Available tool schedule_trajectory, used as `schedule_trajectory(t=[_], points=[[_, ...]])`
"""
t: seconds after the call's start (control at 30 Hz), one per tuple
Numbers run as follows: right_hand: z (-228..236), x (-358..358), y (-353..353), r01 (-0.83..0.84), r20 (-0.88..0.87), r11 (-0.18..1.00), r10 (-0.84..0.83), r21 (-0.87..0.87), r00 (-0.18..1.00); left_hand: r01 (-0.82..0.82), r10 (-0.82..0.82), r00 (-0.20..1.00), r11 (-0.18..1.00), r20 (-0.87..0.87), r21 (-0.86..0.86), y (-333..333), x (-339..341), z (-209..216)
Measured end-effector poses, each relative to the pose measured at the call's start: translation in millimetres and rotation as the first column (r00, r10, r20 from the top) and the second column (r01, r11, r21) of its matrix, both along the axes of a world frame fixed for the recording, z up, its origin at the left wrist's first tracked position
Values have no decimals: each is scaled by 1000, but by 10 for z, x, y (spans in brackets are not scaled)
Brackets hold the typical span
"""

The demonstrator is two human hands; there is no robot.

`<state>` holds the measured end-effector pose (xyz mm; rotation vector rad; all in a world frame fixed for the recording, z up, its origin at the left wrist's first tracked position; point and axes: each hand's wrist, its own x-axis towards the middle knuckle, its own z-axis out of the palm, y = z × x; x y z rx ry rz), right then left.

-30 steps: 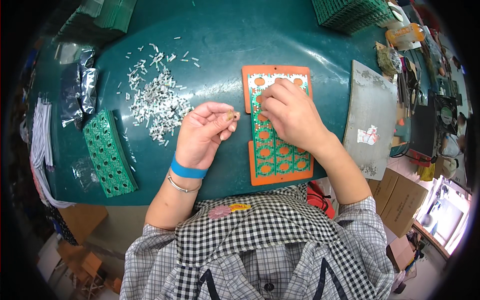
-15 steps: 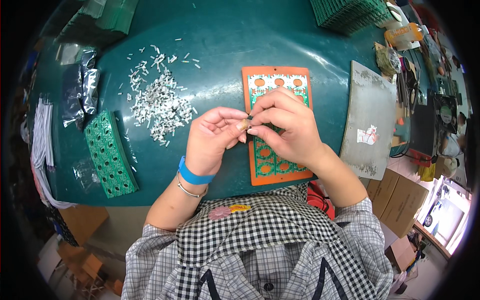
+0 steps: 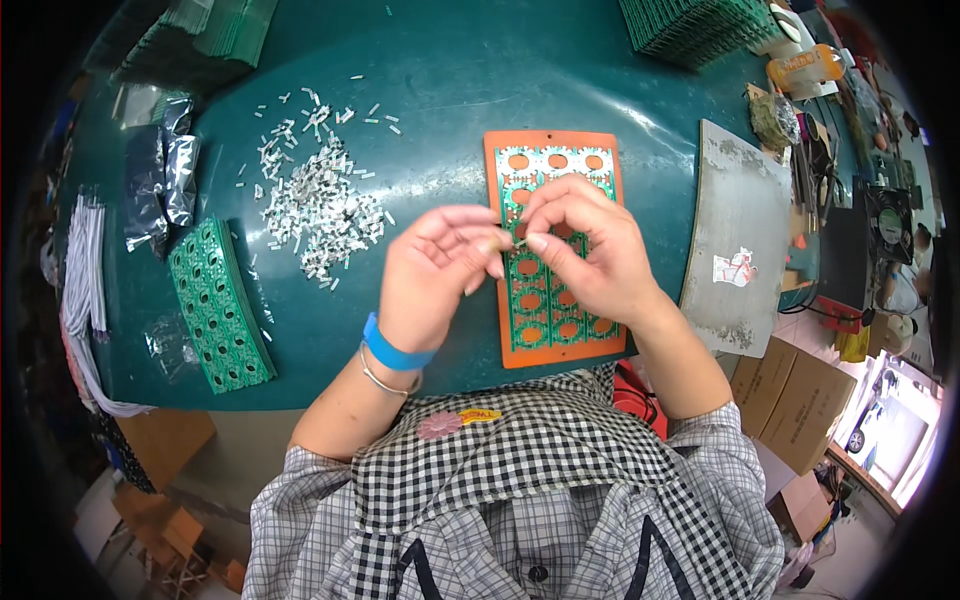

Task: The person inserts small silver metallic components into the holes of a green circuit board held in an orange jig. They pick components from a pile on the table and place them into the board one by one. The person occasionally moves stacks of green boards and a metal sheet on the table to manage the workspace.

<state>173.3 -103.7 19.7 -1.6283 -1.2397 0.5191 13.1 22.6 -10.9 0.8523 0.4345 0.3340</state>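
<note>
A green circuit board panel (image 3: pixel 532 300) with rows of round holes lies in an orange tray (image 3: pixel 555 358). White parts line the panel's far end. Over its left edge, my left hand (image 3: pixel 440 258) has thumb and fingertips pinched together. My right hand (image 3: pixel 590 245) is above the panel's middle, its thumb and forefinger closed close to the left fingertips. A tiny piece shows between the two hands, too small to name. To the left lies a loose heap of small white parts (image 3: pixel 325 210).
A stack of green circuit panels (image 3: pixel 215 305) lies at left, beside white wires (image 3: pixel 88 270) and silvery bags (image 3: pixel 180 185). More panels are stacked at far left and far right. A worn grey plate (image 3: pixel 735 240) lies right of the tray, with a cardboard box (image 3: pixel 800 405) beyond.
My right hand has shifted slightly right, and its fingertips have drawn a little apart from the left ones. More of the panel's middle shows.
</note>
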Motion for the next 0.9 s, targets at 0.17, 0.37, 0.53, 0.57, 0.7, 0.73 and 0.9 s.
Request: schedule_trajectory(t=[0.17,0.37,0.53,0.57,0.7,0.73,0.9], points=[[-31,97,-141,-37,304,998,54,-60,951,-164,179,984,927,12,-337,321,-37,-57],[-118,70,-150,-48,383,998,63,-49,921,-119,127,992,919,-3,-376,367,-69,-60],[-142,72,-139,-62,401,998,66,-22,914,-95,107,994,904,6,-417,412,-96,-156],[-150,75,-137,-65,407,998,65,-12,911,-125,119,992,902,-39,-412,400,-69,-116],[-160,81,-128,-61,423,998,59,-8,904,-146,126,989,915,-78,-376,364,-35,-38],[-162,83,-128,-60,419,998,60,-13,906,-157,144,988,921,-64,-358,350,-29,-27],[-141,90,-136,-67,421,997,76,-35,904,-155,150,988,924,-42,-350,361,-24,-25]])
